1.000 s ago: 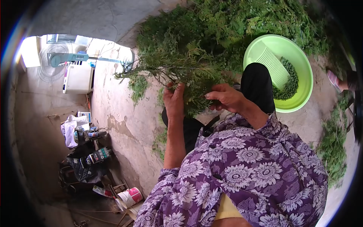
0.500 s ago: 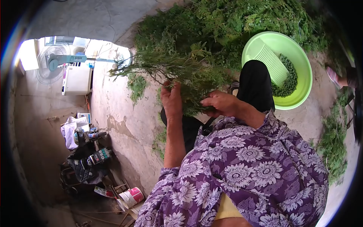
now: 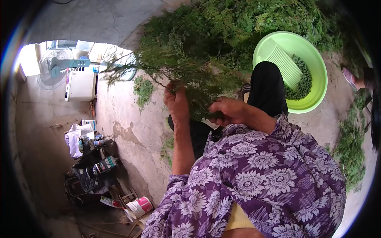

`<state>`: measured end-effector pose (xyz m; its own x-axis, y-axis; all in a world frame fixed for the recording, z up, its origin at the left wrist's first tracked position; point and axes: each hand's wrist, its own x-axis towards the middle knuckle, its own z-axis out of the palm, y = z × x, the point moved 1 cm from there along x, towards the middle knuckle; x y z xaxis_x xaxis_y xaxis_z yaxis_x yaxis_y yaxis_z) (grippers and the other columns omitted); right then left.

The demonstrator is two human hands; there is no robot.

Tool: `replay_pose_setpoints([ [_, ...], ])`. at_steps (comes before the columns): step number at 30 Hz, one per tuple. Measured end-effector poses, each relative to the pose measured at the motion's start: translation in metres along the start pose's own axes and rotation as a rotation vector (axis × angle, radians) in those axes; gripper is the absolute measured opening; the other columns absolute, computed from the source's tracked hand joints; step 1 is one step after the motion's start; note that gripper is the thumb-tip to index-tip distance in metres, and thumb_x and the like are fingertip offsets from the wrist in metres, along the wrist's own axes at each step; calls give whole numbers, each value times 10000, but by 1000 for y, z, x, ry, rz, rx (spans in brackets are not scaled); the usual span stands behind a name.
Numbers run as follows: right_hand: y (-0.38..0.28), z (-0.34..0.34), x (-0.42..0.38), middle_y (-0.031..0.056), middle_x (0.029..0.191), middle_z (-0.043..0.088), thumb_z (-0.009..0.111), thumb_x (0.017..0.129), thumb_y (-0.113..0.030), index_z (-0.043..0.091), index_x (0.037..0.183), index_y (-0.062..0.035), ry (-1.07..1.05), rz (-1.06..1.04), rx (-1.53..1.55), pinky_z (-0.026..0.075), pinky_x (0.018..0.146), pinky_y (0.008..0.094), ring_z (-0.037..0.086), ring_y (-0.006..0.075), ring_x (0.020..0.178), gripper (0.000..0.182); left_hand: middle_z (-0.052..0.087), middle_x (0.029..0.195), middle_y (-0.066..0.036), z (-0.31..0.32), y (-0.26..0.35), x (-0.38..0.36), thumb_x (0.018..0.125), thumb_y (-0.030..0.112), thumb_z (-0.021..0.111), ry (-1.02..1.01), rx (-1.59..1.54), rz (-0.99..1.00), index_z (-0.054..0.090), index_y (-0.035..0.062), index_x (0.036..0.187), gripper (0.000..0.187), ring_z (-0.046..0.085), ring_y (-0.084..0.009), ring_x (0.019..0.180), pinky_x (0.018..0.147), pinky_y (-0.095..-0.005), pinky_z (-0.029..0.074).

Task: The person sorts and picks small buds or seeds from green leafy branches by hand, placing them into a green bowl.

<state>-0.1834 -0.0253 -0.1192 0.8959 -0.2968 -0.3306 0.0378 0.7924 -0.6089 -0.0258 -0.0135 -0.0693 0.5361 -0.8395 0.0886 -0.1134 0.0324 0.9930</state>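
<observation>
- While both hands work at one leafy branch [image 3: 178, 67], the head view shows the job only partly done: a small heap of green berries [image 3: 302, 81] lies in the green basin [image 3: 317, 95], beside a pale ribbed cup [image 3: 281, 63] resting inside it.
- The left hand [image 3: 177, 104] has its grip closed around the stem of the branch, which is held up over the black trouser knee [image 3: 268, 87].
- The right hand [image 3: 229, 111] is in the foliage with fingers curled narrow, as if pinching; I cannot tell what is between them.
- A big pile of branches [image 3: 254, 20] lies on the concrete floor [image 3: 127, 119] behind the basin, so I judge most picking is left.
- At the left, a fan [image 3: 59, 65] and a white box [image 3: 81, 85] stand well apart.
</observation>
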Motion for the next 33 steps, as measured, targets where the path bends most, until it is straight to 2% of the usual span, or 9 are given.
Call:
replay_pose_setpoints([
  [8,2,10,-8,71,724,490,408,851,-150,463,890,24,-140,188,509,310,344,145,410,66,467,186,567,753,-55,-11,-31,19,774,36,526,170,386,160,551,10,893,124,513,-141,681,627,-268,412],
  [12,3,9,-4,38,646,481,391,853,-184,490,874,22,-142,226,517,283,341,154,381,63,442,229,596,795,-119,-7,-41,22,725,7,515,157,444,263,561,1,882,164,553,-225,727,681,-316,427],
  [18,1,12,-11,39,644,485,411,841,-168,500,864,22,-86,210,571,293,340,157,392,68,436,211,592,793,-56,-8,-47,24,750,10,514,229,796,486,553,2,889,145,526,-147,682,630,-264,426],
  [20,1,18,-28,50,646,494,432,836,-146,497,836,28,-79,183,341,306,319,149,418,57,434,186,604,801,-71,-58,-67,57,755,6,499,247,239,413,554,5,870,128,550,-167,705,654,-271,436],
  [21,2,15,-31,50,646,494,432,836,-146,497,836,28,-70,178,346,306,319,149,418,57,434,186,600,804,-92,-90,-74,69,773,11,476,373,586,504,549,-10,859,114,557,-162,698,626,-273,449],
  [22,2,11,-33,57,659,503,436,833,-142,504,836,30,-61,150,443,314,319,150,424,60,433,185,590,783,-99,-103,-59,70,783,17,464,294,107,226,545,-27,847,112,549,-163,616,532,-281,462],
  [23,4,6,-34,65,672,513,439,830,-139,511,835,32,-57,130,537,322,319,151,429,63,432,185,569,733,-76,-128,-64,83,784,9,455,371,485,251,531,-28,873,122,515,-148,513,421,-281,442],
  [25,4,-5,-19,71,691,523,433,846,-153,513,853,28,-217,100,646,334,328,154,446,69,451,198,550,697,-56,-116,-41,67,790,14,463,466,368,153,513,-22,908,133,515,-145,505,432,-279,449],
  [33,-12,-3,-22,80,814,593,428,872,-198,545,946,-8,88,-108,478,391,395,169,566,100,606,235,559,837,-52,-66,-28,21,822,176,564,171,-121,-227,510,21,1026,262,537,-132,662,533,-261,440],
])
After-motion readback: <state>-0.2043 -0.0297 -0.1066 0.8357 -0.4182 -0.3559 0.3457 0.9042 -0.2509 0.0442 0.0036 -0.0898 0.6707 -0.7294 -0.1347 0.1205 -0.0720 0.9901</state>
